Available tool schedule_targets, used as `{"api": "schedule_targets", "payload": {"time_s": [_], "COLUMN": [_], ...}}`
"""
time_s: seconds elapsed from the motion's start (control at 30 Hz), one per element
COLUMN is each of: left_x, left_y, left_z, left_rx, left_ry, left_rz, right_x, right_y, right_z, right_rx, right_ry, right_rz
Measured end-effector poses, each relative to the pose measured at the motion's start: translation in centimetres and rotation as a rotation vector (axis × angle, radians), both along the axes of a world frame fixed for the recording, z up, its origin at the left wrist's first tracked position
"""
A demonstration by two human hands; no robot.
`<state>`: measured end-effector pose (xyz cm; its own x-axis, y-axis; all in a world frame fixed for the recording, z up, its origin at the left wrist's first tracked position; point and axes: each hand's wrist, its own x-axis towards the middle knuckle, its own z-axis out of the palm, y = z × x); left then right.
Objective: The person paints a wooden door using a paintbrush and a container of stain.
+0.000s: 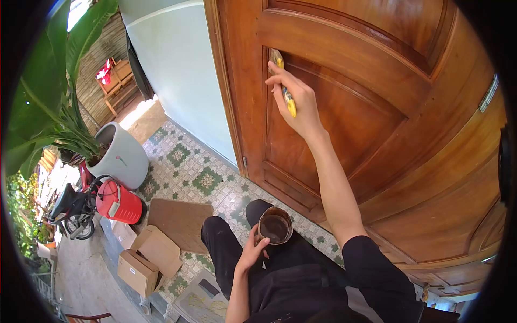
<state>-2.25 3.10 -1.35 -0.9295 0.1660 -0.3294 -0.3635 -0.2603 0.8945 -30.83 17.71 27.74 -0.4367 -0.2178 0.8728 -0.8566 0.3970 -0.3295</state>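
Note:
My right hand (295, 97) is closed around a paintbrush (291, 102) with a yellow handle. The brush's bristles are at the upper left corner of a recessed panel in the brown wooden door (323, 124). Down by my knees, my left hand (252, 250) grips a small round cup (274, 226) by its side. Dark brown liquid shows inside the cup, and its rim looks stained and uneven.
An open cardboard box (141, 269) and a brown mat (180, 220) lie on the tiled floor to my left. Beyond them stand a red bucket-like container (118, 202), a large white plant pot (121, 156) and a small bicycle (75, 215). A pale wall (183, 70) adjoins the door frame.

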Motion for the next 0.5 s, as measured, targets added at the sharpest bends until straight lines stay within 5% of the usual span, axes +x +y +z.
{"api": "schedule_targets", "payload": {"time_s": [0.5], "left_x": [0.1], "left_y": [-0.1], "left_z": [0.2], "left_rx": [-0.016], "left_ry": [0.0], "left_rz": [-0.003], "right_x": [-0.2], "right_y": [-0.7], "right_z": [-2.5], "right_rx": [0.075], "right_ry": [-0.028], "right_rz": [-0.019]}}
